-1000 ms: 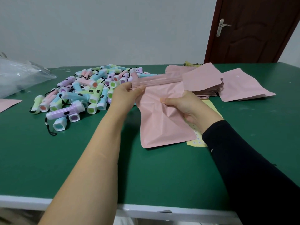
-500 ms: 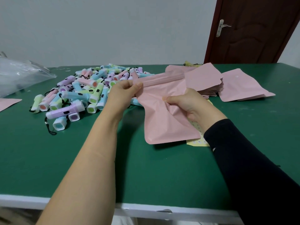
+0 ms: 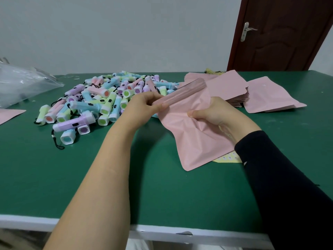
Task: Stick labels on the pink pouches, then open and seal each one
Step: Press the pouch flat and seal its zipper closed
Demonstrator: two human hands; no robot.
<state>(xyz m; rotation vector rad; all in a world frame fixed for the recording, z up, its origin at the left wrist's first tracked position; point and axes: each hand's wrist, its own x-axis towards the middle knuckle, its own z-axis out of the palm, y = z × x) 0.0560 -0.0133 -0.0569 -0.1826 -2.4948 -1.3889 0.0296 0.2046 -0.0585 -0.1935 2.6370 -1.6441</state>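
Our left hand point(image 3: 142, 105) pinches the near end of the seal strip point(image 3: 182, 92) on the pink pouch point(image 3: 196, 141); the strip runs up and rightward from that grip. Our right hand point(image 3: 214, 112) clutches the crumpled body below it, lower corner resting on the table point(image 3: 108, 177).

2 hands point(image 3: 142, 105) point(image 3: 214, 112) grip pink pouch point(image 3: 194, 141).

On the table point(image 3: 54, 177) before me, the pouch point(image 3: 194, 141) I hold sits mid-frame over the label sheet point(image 3: 228, 158); torches point(image 3: 100, 100) heap left of it, spare pouches point(image 3: 266, 94) upper right.
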